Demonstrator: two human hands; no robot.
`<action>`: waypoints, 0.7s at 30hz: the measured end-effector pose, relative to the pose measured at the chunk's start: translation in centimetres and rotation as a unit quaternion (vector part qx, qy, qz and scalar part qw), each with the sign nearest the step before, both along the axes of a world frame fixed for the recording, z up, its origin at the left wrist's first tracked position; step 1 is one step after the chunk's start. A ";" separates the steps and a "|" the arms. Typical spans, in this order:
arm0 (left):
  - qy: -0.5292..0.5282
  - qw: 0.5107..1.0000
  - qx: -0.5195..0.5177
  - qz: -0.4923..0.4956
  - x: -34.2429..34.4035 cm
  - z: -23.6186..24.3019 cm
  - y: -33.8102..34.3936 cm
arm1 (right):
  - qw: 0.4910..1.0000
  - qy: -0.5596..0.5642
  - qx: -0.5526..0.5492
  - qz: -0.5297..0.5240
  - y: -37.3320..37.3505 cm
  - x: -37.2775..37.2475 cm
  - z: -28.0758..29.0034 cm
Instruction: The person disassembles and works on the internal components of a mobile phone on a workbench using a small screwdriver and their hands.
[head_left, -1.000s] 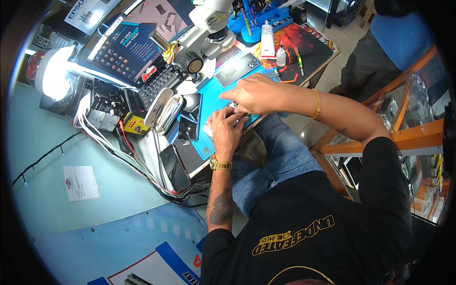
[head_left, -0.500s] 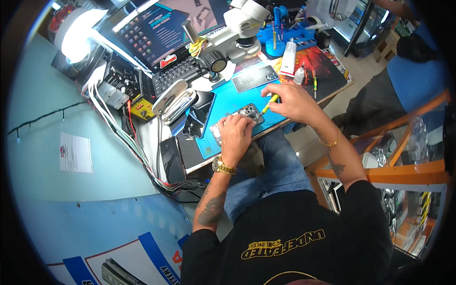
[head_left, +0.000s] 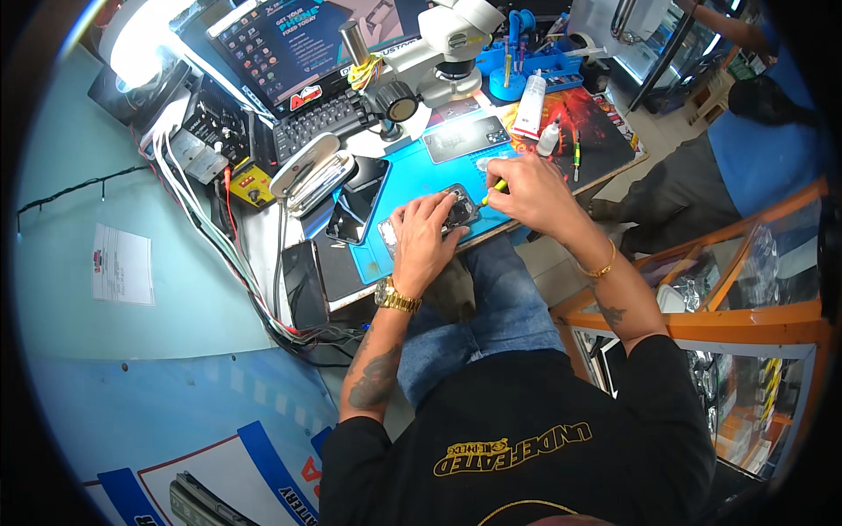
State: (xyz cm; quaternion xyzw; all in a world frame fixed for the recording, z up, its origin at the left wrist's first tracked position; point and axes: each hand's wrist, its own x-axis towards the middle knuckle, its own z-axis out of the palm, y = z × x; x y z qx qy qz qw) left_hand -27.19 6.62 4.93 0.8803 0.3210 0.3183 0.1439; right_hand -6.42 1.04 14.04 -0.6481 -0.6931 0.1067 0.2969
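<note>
An opened smartphone, its inner parts showing, lies on the blue work mat near the table's front edge. Across its middle rests my left hand, gripping it by the edges, thumb on the near side. The hand hides much of the phone. My right hand pinches a small yellow-green screwdriver. Its tip points down at the phone's right end; whether it touches cannot be made out. Behind the hands, another phone lies flat on the mat. A dark phone is left of my left hand.
An open case of tools and a laptop stand at the left. A microscope overhangs the back. A white tube, a small bottle and a blue organizer are at right. Cables hang by the left edge.
The right fingers have curled further over the screwdriver, covering more of its handle. My left fingers have spread over the phone, thumb farther out. The whole view has shifted slightly.
</note>
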 end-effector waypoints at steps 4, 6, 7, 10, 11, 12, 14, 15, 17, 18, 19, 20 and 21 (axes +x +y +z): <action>0.007 1.000 0.006 -0.005 -0.1 -0.3 -0.1 | 1.000 0.003 -0.010 0.003 -0.2 -0.1 0.1; 0.006 1.000 0.007 -0.004 -0.2 -0.3 -0.1 | 0.999 -0.034 -0.014 0.001 -0.1 -0.1 0.1; 0.005 1.000 0.008 -0.005 -0.2 -0.3 -0.1 | 0.999 -0.034 -0.014 0.001 -0.1 -0.2 0.2; 0.007 1.000 0.009 -0.005 -0.3 -0.3 -0.1 | 1.000 -0.020 -0.014 0.002 -0.1 -0.5 0.3; 0.007 1.000 0.009 -0.005 -0.3 -0.3 -0.1 | 1.000 -0.023 -0.017 -0.003 -0.2 -0.5 0.4; 0.007 1.000 0.011 -0.005 -0.2 -0.3 -0.1 | 0.999 -0.025 -0.019 -0.008 -0.2 -0.5 0.5; 0.007 1.000 0.014 -0.006 -0.1 -0.2 -0.1 | 0.999 -0.036 -0.017 -0.011 -0.3 -0.5 0.5; 0.009 1.000 0.022 -0.007 -0.1 -0.1 -0.2 | 0.999 -0.046 -0.016 -0.012 -0.3 -0.5 0.4; 0.012 0.999 0.029 -0.010 0.2 0.0 -0.3 | 0.998 -0.057 0.001 0.010 -0.2 -0.7 0.6; -0.008 0.999 0.024 -0.029 0.5 0.2 -0.3 | 0.997 -0.069 0.018 0.035 0.0 -0.8 0.7; -0.029 0.998 0.019 -0.048 0.9 0.2 -0.3 | 0.997 -0.069 0.017 0.034 0.1 -0.9 0.6; -0.029 0.998 0.018 -0.049 1.2 0.0 -0.3 | 0.994 -0.104 0.024 0.032 0.3 -1.0 0.5; -0.056 0.995 -0.005 -0.077 1.7 -0.4 -0.1 | 0.989 -0.139 0.031 0.029 0.4 -1.0 0.4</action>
